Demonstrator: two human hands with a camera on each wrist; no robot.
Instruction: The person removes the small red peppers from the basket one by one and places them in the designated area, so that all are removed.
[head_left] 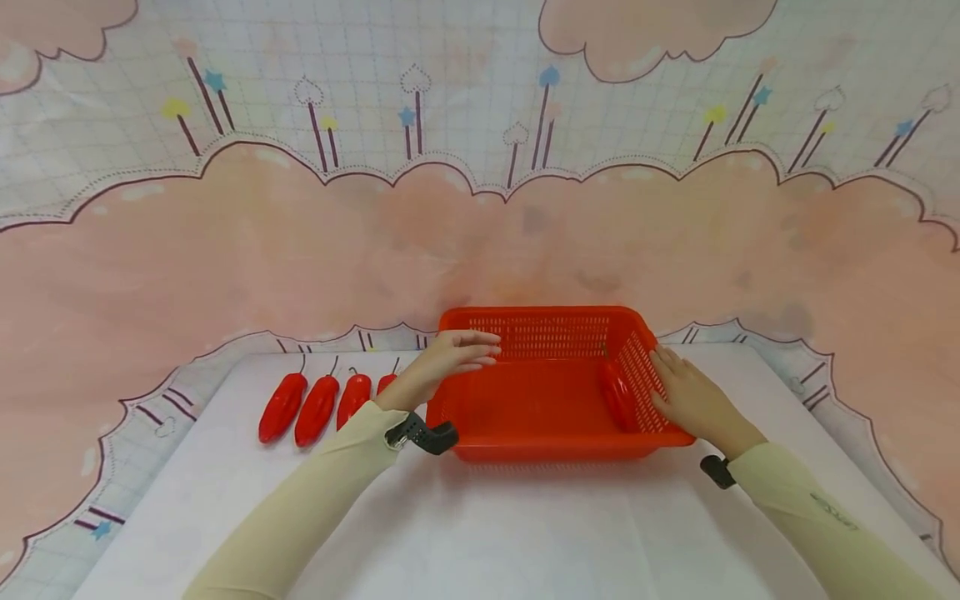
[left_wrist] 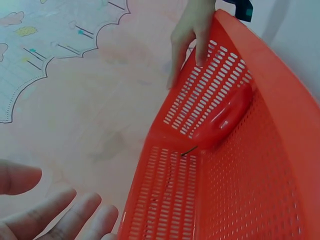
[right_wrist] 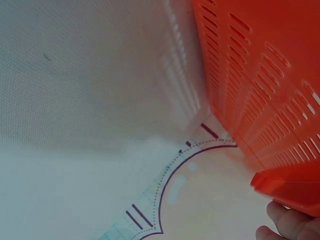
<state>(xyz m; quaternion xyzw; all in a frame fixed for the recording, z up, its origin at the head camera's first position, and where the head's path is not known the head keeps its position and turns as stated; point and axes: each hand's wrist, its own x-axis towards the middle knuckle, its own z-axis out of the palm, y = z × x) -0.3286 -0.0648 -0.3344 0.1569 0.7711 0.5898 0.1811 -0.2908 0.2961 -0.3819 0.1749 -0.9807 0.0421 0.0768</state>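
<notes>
An orange-red plastic basket (head_left: 540,450) with slotted walls stands on the white table. Inside it, a shiny red pepper (head_left: 618,394) leans along the right wall; its thin dark stem shows in the left wrist view. My right hand (head_left: 693,400) holds the basket's right rim, thumb on the inner side and fingers outside; part of its fingers (right_wrist: 287,222) shows beside the rim in the right wrist view. Over the basket's left end hovers my left hand (head_left: 450,362), fingers extended and apart from one another, holding nothing.
Several red peppers (head_left: 281,408) lie in a row on the table to the left of the basket, the rightmost partly hidden by my left forearm. Behind the table hangs a pink and white patterned cloth (head_left: 360,242). Dark straps (head_left: 422,433) circle both wrists.
</notes>
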